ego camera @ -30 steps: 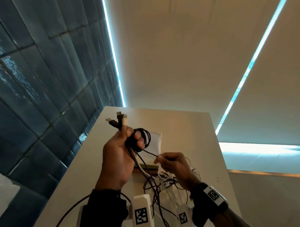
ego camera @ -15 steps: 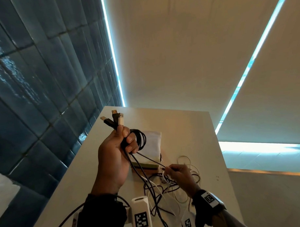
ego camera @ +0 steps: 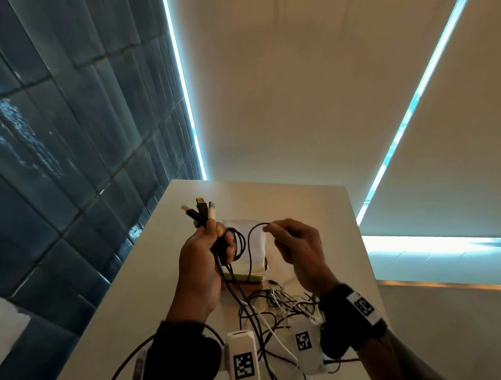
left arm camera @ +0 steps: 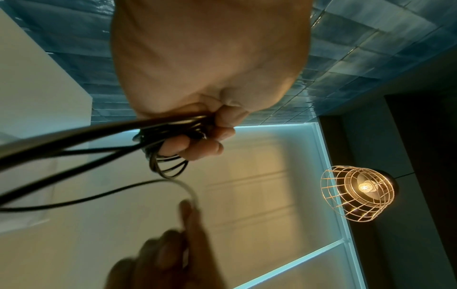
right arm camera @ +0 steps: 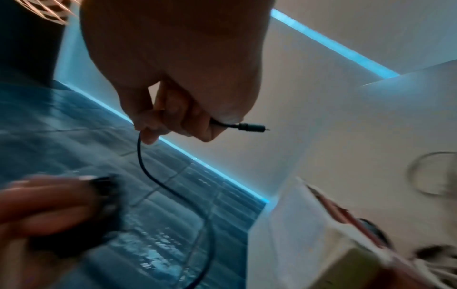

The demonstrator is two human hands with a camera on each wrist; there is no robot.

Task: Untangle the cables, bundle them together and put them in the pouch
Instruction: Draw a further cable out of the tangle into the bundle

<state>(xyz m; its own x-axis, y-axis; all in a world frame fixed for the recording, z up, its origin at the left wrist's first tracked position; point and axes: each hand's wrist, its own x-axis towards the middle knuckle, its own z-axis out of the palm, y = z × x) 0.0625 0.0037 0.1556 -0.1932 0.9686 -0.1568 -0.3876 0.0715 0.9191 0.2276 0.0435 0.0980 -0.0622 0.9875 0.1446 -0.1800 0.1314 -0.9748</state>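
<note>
3 USB plugs [ego camera: 201, 210] jut from the left hand [ego camera: 202, 265], fist closed around coiled cables; right hand [ego camera: 298, 249] pinches a thin black cable [ego camera: 250, 248], likely coiling next.

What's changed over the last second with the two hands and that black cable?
The right hand dipped to the tangle on the table, then rose level with the left hand, pinching the thin black cable into a raised loop; its plug pokes from the fingers. The left hand still grips the coiled bundle, USB plugs up. The pouch stays put.
</note>
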